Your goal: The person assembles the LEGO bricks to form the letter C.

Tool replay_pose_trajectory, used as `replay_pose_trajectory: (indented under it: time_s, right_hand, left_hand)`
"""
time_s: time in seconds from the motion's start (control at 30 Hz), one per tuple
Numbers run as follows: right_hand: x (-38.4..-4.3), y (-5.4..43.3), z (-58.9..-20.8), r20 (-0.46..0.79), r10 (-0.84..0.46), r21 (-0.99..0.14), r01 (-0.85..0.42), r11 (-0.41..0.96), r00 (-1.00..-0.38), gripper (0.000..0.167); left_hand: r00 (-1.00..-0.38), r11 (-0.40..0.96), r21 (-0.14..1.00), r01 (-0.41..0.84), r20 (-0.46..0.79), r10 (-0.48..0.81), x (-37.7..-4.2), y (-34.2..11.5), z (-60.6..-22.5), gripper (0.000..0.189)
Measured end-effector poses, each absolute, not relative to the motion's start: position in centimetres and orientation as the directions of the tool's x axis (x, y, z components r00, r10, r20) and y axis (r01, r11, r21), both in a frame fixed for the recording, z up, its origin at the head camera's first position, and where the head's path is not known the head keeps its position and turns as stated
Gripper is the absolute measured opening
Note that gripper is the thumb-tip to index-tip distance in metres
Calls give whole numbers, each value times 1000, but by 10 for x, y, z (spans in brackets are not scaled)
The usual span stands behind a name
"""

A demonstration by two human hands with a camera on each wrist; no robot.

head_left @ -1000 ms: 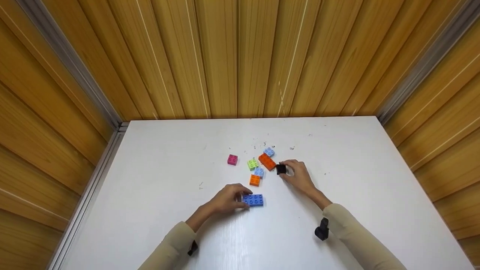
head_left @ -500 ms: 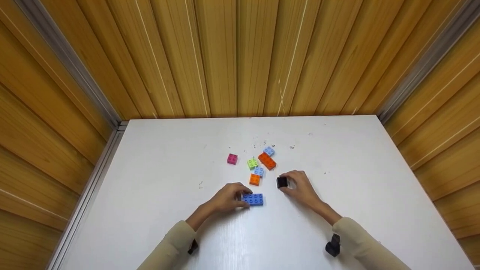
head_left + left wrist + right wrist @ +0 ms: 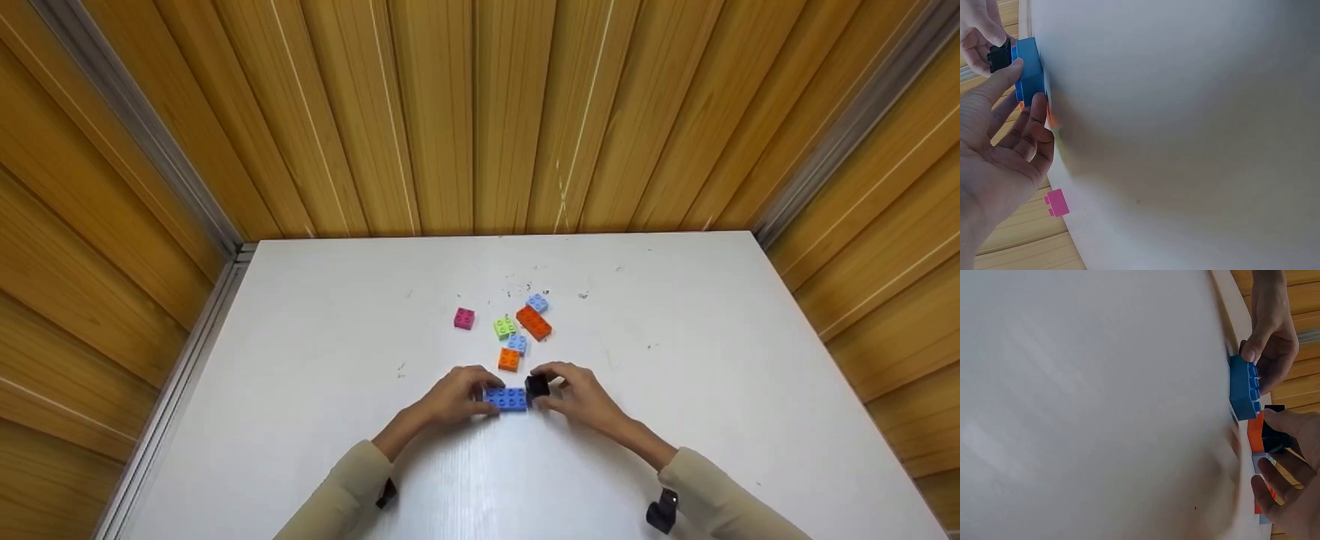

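On the white table (image 3: 315, 337), my left hand (image 3: 454, 397) grips the left end of a blue toy building brick (image 3: 510, 400), studs up, between thumb and fingers. My right hand (image 3: 581, 396) pinches a small black brick (image 3: 536, 386) at the blue brick's right end. In the left wrist view the black brick (image 3: 998, 58) shows on the stud side of the blue brick (image 3: 1030, 73). From the right wrist, the black brick (image 3: 1274, 437) appears raised off the table, near the blue brick's free end.
Behind the hands lie an orange brick (image 3: 508, 360), a light blue one (image 3: 517, 343), a lime one (image 3: 504, 327) and a long red-orange one (image 3: 534, 323). Another light blue brick (image 3: 537, 303) is farther back; a magenta brick (image 3: 464, 319) sits to the left. Wooden panels (image 3: 510, 120) rise behind.
My right hand has carried the black brick from beside the red-orange brick toward me, then left to the blue brick's right end. The left hand stays on the blue brick.
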State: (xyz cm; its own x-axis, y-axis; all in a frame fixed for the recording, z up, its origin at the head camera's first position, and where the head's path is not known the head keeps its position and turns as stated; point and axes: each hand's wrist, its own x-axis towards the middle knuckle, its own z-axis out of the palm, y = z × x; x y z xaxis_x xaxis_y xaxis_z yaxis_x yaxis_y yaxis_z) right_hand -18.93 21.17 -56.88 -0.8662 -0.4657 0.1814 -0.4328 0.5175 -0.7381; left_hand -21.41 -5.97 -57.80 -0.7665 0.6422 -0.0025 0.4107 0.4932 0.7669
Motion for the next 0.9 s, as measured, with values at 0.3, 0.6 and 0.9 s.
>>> replay_pose_trajectory:
  time_s: [0.3, 0.6, 0.9]
  right_hand:
    - [-188, 205, -571, 182, -497, -757, -443, 480, -849, 39]
    - [-191, 201, -572, 195, -503, -768, -450, 456, -842, 37]
    - [-200, 197, -564, 74, -522, -762, -387, 520, -849, 37]
  left_hand:
    - [-766, 497, 768, 404, -13, 643, -215, -60, -578, 35]
    - [-764, 502, 770, 394, -30, 645, -216, -60, -578, 35]
    - [-763, 476, 781, 404, 1, 646, -215, -60, -580, 34]
